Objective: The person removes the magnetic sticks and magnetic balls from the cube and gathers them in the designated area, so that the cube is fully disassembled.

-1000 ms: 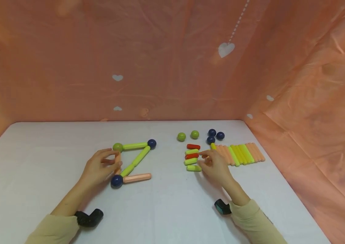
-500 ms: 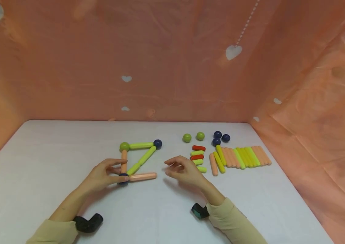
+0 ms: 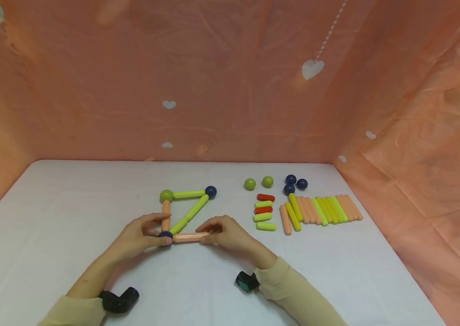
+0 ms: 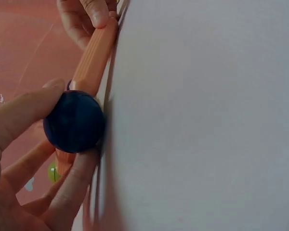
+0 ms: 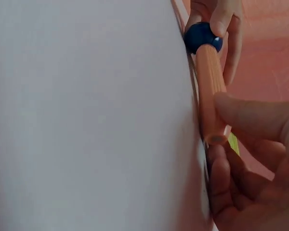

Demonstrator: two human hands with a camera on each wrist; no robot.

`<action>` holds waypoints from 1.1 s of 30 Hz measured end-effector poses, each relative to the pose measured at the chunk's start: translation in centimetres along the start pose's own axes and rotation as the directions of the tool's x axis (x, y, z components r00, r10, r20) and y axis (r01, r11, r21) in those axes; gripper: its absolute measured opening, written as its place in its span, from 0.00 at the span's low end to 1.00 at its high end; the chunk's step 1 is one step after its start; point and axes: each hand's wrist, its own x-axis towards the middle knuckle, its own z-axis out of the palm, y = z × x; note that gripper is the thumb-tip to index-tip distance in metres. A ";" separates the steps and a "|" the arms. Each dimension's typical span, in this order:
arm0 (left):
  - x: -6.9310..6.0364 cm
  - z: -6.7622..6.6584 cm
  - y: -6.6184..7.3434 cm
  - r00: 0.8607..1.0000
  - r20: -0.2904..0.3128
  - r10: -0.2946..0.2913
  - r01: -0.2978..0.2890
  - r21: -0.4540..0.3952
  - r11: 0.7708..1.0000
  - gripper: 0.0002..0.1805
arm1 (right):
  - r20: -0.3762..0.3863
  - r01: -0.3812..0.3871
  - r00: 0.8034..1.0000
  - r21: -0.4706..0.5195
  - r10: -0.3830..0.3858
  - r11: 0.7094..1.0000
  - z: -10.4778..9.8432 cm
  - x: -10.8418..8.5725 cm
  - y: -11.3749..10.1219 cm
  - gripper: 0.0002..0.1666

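Observation:
My left hand (image 3: 136, 236) pinches a dark blue ball (image 4: 74, 122) between thumb and fingers at the near left corner of a flat frame. From that ball a peach-coloured stick (image 5: 208, 82) runs to the right, its free end gripped by the thumb and fingers of my right hand (image 3: 233, 237). Another peach stick (image 3: 166, 207) joins the ball to a green ball (image 3: 166, 195) behind it. A yellow-green stick (image 3: 189, 194) links the green ball to a second blue ball (image 3: 211, 192). Yellow-green sticks (image 3: 195, 208) in line form the diagonal.
Right of the frame lie short red and yellow-green sticks (image 3: 264, 210) in a column. Farther right is a row of long sticks (image 3: 327, 210), with a loose peach stick (image 3: 285, 219) beside it. Two green balls (image 3: 267, 181) and three blue balls (image 3: 291, 179) lie behind.
My right hand has moved left from beside the short sticks to the peach stick's free end. My left hand has slid nearer, from the left peach stick to the blue corner ball.

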 end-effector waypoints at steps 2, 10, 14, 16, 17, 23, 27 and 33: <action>0.0 0.1 -0.1 1.000 -0.005 -0.005 0.004 -0.003 1.000 0.38 | 0.017 0.011 1.000 -0.013 -0.011 1.000 -0.1 0.0 -0.1 0.11; 0.1 0.4 -0.1 1.000 -0.014 -0.018 0.018 -0.015 1.000 0.37 | 0.040 0.048 0.998 -0.048 -0.046 0.998 -0.3 -0.2 -0.3 0.10; 0.3 0.6 0.2 1.000 -0.021 -0.020 0.020 -0.007 1.000 0.37 | 0.013 0.046 0.999 -0.042 -0.046 0.998 -0.5 -0.6 -0.1 0.09; 0.3 0.6 0.3 0.999 -0.027 -0.028 0.028 -0.001 1.000 0.38 | -0.008 0.029 1.000 -0.038 -0.029 0.999 -0.8 -0.9 0.2 0.09; 0.3 0.5 0.3 0.999 -0.029 -0.032 0.032 0.004 0.999 0.38 | -0.020 0.011 1.000 -0.030 -0.012 0.999 -1.0 -1.1 0.3 0.09; 0.2 0.4 0.0 0.998 -0.017 -0.053 0.053 0.007 0.999 0.39 | -0.110 -0.076 0.990 0.089 0.085 0.993 -2.4 -3.0 1.0 0.11; 0.2 0.4 -0.2 0.999 -0.008 -0.050 0.050 -0.011 0.999 0.39 | -0.228 -0.090 0.966 0.138 0.120 0.986 -3.5 -4.5 1.8 0.13; 0.5 0.6 -0.2 0.999 -0.006 -0.044 0.044 -0.014 0.999 0.40 | -0.391 -0.082 0.907 0.207 0.159 0.975 -5.9 -6.5 3.4 0.17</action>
